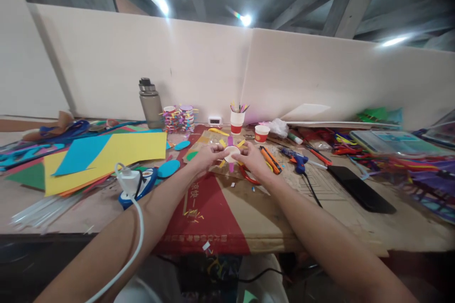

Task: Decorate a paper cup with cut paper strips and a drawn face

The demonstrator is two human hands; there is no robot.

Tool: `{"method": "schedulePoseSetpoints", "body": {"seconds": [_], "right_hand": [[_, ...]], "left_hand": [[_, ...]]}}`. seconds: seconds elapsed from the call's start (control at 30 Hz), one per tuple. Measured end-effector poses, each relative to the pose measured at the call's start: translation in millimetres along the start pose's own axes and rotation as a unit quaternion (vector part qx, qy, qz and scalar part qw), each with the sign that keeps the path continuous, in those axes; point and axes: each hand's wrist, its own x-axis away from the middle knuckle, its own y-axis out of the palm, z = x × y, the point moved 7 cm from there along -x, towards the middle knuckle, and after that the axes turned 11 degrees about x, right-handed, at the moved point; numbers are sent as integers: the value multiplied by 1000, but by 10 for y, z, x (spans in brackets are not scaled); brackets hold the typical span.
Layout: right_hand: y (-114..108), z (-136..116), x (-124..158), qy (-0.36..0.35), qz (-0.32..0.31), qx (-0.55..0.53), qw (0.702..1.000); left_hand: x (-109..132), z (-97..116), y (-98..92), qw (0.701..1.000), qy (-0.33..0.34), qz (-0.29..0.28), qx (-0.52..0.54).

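Observation:
Between my two hands is a small round white piece, like a paper cup seen end-on, with yellow and purple strips sticking out around it. My left hand pinches its left side. On the right side, my right hand grips it with thumb and fingers. Below them lies a cardboard sheet with a red printed area. Red-handled scissors lie partly hidden under my right hand, and an orange cutter knife is just beside it.
A blue glue gun and a black phone lie to the right. Coloured sheets and a blue power strip are left. At the back stand a bottle, strip-covered cups and paper cups. A white cable crosses my left forearm.

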Motion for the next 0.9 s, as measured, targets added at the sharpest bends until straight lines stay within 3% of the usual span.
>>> {"method": "schedulePoseSetpoints", "body": {"seconds": [0.17,0.37,0.47,0.57,0.63,0.7,0.8,0.9], "right_hand": [[-12,8,23,-13,0,63,998],[-153,-11,-16,-24,56,137,989],[-344,-175,-8,-22,79,209,974],[-688,-364,26,-30,88,298,950],[-1044,-425,92,-22,136,406,903],[-1377,-380,187,7,167,543,823],[-1712,-138,348,76,162,685,706],[-1807,116,459,126,127,718,672]], "left_hand": [[-4,13,-39,999,25,30,-27],[-43,-22,-177,996,19,82,-40],[-30,-18,-220,992,7,110,-55],[-13,-2,-229,991,0,120,-56],[-3,20,-245,989,6,133,-59],[1,21,-260,988,6,145,-59],[-4,-20,-270,987,-17,147,-54],[-12,-53,-279,987,-39,141,-67]]}}
